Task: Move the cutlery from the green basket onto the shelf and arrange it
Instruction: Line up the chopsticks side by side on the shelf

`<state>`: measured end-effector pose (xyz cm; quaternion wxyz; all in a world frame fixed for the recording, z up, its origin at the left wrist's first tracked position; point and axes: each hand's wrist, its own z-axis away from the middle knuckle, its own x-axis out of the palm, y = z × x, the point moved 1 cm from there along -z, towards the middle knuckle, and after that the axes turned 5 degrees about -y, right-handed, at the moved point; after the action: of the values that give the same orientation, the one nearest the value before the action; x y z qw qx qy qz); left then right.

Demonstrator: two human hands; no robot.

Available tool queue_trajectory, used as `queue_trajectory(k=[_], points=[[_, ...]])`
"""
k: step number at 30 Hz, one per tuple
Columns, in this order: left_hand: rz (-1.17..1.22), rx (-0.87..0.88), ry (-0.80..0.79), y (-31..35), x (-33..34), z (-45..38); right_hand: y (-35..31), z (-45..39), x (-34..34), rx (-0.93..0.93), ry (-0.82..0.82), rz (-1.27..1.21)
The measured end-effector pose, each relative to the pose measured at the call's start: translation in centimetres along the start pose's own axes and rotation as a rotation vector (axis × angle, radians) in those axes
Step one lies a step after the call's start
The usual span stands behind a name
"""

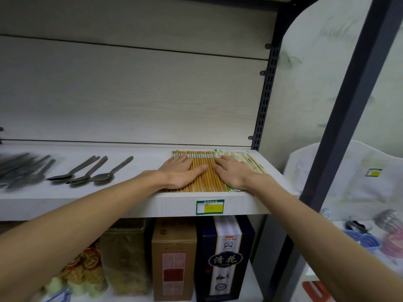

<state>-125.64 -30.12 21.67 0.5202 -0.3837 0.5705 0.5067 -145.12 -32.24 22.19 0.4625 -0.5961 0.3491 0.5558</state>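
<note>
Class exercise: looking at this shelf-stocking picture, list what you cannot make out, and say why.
- Green basket: nowhere in the head view.
- Middle of the yellow chopsticks: covered by the left hand and right hand.
- Cutlery at far left: blurred, cut off by the edge.
- Price label: print too small.

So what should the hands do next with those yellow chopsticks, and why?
Probably press both hands inward. The left hand and right hand lie flat on the chopsticks, and the wrapped ones at the right fan out crooked.
</note>
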Motion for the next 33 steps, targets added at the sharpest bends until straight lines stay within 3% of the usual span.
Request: queue_trajectory(k=[11,18,26,33], points=[[0.053,0.024,-0.005,0.7,0.0,1.7,0.0,-0.1,0.1,-0.008,0.017,0.018],[0.01,0.048,0.053,0.7,-0.3,1.7,0.9,0.9,-1.4,-0.026,0.12,-0.127],[-0.024,0.029,-0.065,1.1,0.2,1.8,5.9,2.1,-2.1,0.18,0.058,-0.102],[-0.053,0.031,-0.069,1.2,0.4,1.4,5.8,2.5,-1.3,0.147,0.034,-0.153]])
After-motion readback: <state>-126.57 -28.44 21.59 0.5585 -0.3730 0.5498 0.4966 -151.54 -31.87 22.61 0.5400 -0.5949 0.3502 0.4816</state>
